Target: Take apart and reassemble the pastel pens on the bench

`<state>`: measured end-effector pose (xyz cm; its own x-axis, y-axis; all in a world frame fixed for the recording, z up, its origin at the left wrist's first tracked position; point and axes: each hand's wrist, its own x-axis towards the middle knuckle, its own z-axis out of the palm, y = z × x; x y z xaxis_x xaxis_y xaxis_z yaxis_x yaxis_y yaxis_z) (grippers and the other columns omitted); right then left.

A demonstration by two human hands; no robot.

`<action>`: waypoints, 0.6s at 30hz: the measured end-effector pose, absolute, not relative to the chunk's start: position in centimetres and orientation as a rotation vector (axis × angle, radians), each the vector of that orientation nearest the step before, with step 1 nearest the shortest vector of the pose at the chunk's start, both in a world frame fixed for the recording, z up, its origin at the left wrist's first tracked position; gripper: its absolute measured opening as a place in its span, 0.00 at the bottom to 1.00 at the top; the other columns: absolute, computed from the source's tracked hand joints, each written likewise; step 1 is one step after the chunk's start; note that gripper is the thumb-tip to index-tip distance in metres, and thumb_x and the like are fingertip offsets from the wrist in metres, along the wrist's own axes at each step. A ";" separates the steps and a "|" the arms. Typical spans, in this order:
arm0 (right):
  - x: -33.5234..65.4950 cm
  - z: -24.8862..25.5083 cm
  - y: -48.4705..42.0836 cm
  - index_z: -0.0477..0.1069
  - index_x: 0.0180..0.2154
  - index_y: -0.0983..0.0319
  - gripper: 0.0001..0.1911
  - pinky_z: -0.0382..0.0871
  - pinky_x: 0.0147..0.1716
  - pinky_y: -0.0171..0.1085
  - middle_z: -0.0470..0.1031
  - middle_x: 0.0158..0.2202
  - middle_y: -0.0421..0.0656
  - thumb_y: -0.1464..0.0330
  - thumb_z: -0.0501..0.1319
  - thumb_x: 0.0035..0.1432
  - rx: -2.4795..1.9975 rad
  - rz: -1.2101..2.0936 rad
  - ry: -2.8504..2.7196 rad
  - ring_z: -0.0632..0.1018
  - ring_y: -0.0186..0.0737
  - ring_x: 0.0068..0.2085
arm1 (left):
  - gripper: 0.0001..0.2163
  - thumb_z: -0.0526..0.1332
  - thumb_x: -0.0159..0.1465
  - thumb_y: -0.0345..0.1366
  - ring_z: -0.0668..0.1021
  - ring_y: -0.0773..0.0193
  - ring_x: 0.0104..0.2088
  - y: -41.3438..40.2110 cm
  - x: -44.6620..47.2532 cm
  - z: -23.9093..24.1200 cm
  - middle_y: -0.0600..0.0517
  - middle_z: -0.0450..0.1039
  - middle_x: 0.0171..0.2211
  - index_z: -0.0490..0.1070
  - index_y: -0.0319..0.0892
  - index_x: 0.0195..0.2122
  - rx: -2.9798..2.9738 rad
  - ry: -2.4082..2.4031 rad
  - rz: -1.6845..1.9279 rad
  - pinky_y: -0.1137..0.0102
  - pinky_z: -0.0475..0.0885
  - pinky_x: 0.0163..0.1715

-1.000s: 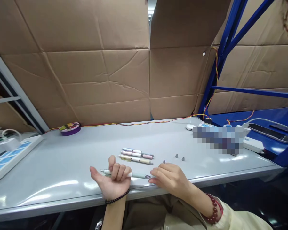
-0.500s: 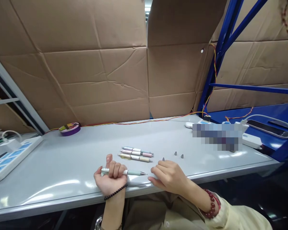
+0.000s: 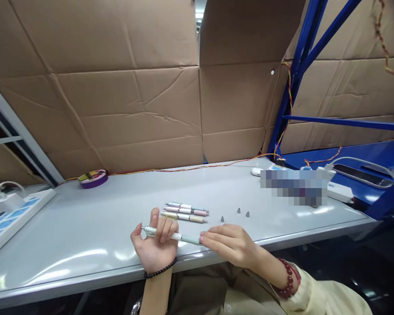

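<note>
My left hand (image 3: 157, 247) is palm up, with its fingers curled around a mint-green and white click pen (image 3: 191, 239). Its thumb is beside the clear end with the clip. My right hand (image 3: 231, 245) has its fingertips closed over the other end of the pen, hiding the tip. Behind my hands, three similar pens lie side by side: one blue and white (image 3: 183, 205), one pink and white (image 3: 187, 211) and one cream and white (image 3: 184, 217). Three small grey cone-shaped pieces, a near one (image 3: 222, 219) and two others (image 3: 239, 210) (image 3: 247, 214), stand on the table beyond my right hand.
A roll of purple tape (image 3: 93, 179) lies at the back left of the grey table (image 3: 68, 223). White power strips sit at the left (image 3: 22, 218) and right (image 3: 339, 192). Cardboard (image 3: 134, 100) walls the back, with a blue metal frame (image 3: 290, 96) at right.
My right hand has moved left onto the pen's tip, which was bare before, and its fingers now cover it. My left hand has shifted slightly right with the pen.
</note>
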<state>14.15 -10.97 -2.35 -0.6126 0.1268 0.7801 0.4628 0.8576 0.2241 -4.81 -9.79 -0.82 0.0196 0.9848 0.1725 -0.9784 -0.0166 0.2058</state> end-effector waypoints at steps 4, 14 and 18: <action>14.2 -2.3 -11.1 0.70 0.41 0.68 0.08 0.75 0.31 0.33 0.79 0.36 0.45 0.77 0.57 0.59 -0.358 -0.504 -2.156 0.79 0.37 0.36 | 0.08 0.54 0.55 0.40 0.63 0.72 0.18 -9.9 -4.1 -0.5 0.60 0.50 0.16 0.61 0.40 0.28 0.339 0.069 1.527 0.75 0.64 0.22; 18.9 -0.9 -8.3 0.73 0.37 0.59 0.08 0.72 0.32 0.37 0.78 0.33 0.44 0.76 0.57 0.58 -0.907 -0.332 -1.852 0.78 0.39 0.35 | 0.12 0.58 0.59 0.41 0.67 0.56 0.49 -8.5 -6.9 -1.0 0.51 0.65 0.45 0.65 0.49 0.44 1.516 1.227 1.813 0.64 0.61 0.47; 19.3 -1.4 -7.7 0.74 0.32 0.59 0.08 0.67 0.34 0.41 0.76 0.31 0.45 0.73 0.57 0.58 -1.297 -0.408 -1.953 0.75 0.42 0.33 | 0.10 0.59 0.58 0.38 0.69 0.50 0.47 -8.5 -6.3 -1.1 0.48 0.71 0.43 0.72 0.48 0.41 1.981 1.202 1.294 0.57 0.60 0.49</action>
<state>19.26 -7.66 -1.42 -0.2118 0.6528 0.7273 0.8892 0.4375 -0.1337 -6.30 -8.52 -1.13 0.1660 0.8651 0.4733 0.4082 -0.4972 0.7656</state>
